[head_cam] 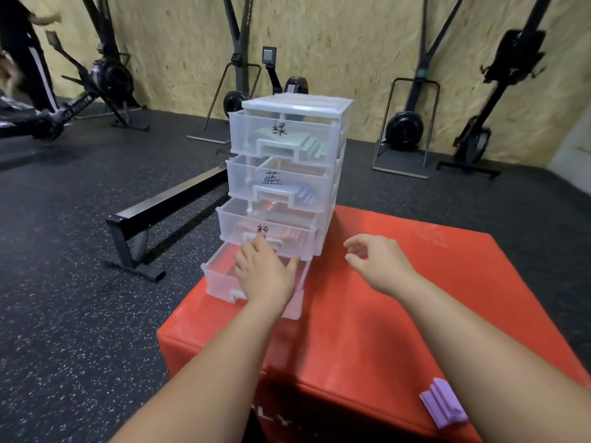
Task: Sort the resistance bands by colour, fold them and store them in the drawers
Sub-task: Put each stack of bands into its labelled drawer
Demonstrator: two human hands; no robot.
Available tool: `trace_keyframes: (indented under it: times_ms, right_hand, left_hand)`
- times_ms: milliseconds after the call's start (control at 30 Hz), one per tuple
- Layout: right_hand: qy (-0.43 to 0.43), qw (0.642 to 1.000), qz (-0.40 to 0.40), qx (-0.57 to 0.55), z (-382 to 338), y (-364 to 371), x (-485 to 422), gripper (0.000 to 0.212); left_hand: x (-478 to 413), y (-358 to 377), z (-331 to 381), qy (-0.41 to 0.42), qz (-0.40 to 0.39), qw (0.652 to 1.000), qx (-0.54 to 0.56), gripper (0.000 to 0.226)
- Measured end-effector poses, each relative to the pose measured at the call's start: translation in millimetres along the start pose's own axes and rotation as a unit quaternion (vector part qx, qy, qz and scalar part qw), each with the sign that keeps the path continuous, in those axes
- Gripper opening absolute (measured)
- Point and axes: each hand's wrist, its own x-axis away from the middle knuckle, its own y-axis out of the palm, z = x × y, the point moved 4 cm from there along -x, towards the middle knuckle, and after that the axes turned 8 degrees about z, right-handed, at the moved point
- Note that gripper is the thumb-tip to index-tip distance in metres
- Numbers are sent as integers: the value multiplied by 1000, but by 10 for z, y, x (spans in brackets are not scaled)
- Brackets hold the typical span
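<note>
On the near right corner of the red box [399, 314], a folded purple band [443, 404] is lying just beside our right forearm, well apart from the others. Those are sitting folded inside the clear drawer unit [297, 105] that is standing at the box's far left edge: green bands [311, 145] in the top drawer, blue bands [305, 196] in the second, pink bands [291, 235] in the third. Each of those three fronts is carrying a handwritten black character. The third drawer is jutting out a little, and the bottom drawer [220, 276] is standing pulled well out over the box.

Our left hand [263, 271] is reaching over the bottom drawer. Its fingers are stretching forward with their tips touching the pink drawer's front at the handle and the thumb splaying to the right, and it is gripping nothing. Our right hand [374, 260] is hovering above the box just right of the unit, its fingers loosely curled and holding nothing.

Around the box, black speckled rubber floor [64, 298] is spreading out. A black rail [166, 203] on a foot is lying on it to the unit's left, and rowing machines [412, 123] are standing upright against the chipboard wall [335, 43]. At the far left another person's leg [32, 65] in dark trousers is showing — blurred.
</note>
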Motion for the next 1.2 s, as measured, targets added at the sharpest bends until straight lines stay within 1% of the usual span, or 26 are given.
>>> trace_keyframes:
  times_ms: [100,200,300,433,500,600,700,800,900,1000,1067,1200]
  right_hand:
    - [20,999,-30,22,244,-103,285,24]
    - [41,997,-55,42,506,-193,582,27]
    - [69,993,-69,61,792,-293,871,27]
    - [128,986,-63,81,1311,-475,1316,29]
    - [165,981,-53,88,1580,-541,1535,32]
    - [215,971,-15,107,1926,-600,1828,38]
    - [271,952,27,139,2265,-580,2130,48]
    - [319,931,4,177,2503,-514,2350,57]
    - [331,931,8,156,2598,-496,2389,58]
    - [337,931,4,139,2632,-478,2387,52]
    - [339,934,5,116,2626,-461,2381,45]
    - [326,942,28,80,2551,-498,2343,25]
  left_hand:
    - [413,-23,233,61,-17,998,5,70]
    - [826,104,444,140,-83,985,63,58]
    - [1221,264,605,210,-178,953,122,48]
    - [1764,469,808,318,-278,896,136,42]
    - [1970,562,882,346,-311,875,132,40]
    - [2200,686,988,370,-339,855,127,42]
    - [2364,786,1094,371,-361,845,134,46]
    - [2469,867,1208,364,-368,843,145,47]
    - [2556,937,1303,364,-375,841,139,48]
    - [2666,978,1358,392,-390,825,115,52]
    - [2724,1000,1364,412,-394,817,91,48]
    - [2712,1056,1336,392,-413,817,93,42]
